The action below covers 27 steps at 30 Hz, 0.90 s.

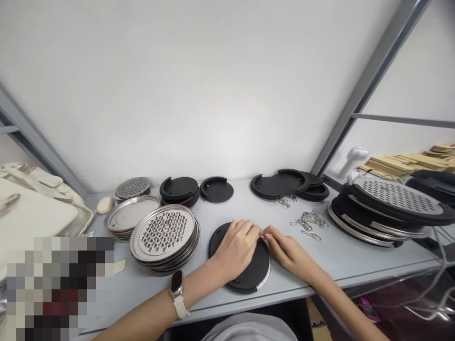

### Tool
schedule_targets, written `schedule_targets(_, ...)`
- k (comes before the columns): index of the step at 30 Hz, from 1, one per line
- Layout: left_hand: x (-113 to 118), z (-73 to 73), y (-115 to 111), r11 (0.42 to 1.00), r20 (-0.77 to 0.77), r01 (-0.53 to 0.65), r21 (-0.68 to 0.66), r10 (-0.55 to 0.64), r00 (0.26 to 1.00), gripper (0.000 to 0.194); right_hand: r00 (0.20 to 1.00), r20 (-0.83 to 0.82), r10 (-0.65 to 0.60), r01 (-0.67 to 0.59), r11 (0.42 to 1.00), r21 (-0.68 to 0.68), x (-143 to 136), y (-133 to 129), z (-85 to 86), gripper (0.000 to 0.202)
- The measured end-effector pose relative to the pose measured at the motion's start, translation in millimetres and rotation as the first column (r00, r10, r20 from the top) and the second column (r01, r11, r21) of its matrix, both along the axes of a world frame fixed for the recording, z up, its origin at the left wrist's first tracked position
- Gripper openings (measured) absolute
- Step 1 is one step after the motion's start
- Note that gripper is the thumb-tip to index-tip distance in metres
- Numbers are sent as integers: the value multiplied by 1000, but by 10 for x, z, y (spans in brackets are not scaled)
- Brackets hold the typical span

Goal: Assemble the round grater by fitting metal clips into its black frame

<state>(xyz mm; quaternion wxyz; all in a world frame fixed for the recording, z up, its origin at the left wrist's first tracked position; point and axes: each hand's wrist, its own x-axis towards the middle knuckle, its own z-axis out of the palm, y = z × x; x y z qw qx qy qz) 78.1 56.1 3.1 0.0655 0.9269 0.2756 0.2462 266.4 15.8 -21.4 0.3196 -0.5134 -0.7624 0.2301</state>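
A black round plate (pixel 245 274) lies on the table in front of me, with a strip of silver metal rim showing along its lower right edge. My left hand (pixel 234 250) rests across this plate, fingers curled over its upper right edge. At that edge a small metal wire clip (pixel 262 237) shows between the two hands. My right hand (pixel 284 248) pinches the clip with thumb and forefinger. Loose wire clips (pixel 309 220) lie in a heap to the right. The fingertips partly hide the clip, so how it sits on the plate is unclear.
Left stand stacked metal grater discs (pixel 165 234) and plain metal discs (pixel 133 213). Black plates (pixel 216 189) lie along the wall. At right rises a stack of black-and-metal discs (pixel 380 213). A pale bag (pixel 35 203) sits at far left; metal posts (pixel 373 80) flank the table.
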Motion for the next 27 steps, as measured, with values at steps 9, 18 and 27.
schedule_targets(9,-16,14,-25,995,77,78,-68,-72,994,24,1000,10,1,-1,999,34,-8,-20,14,15)
schedule_targets(18,-11,35,-37,989,126,110,-97,-98,987,28,1000,18,-12,11,998,60,1,3,-26,20)
schedule_targets(27,-7,-3,-25,997,150,-7,-71,18,989,27,1000,18,-17,17,999,41,-17,-10,19,23)
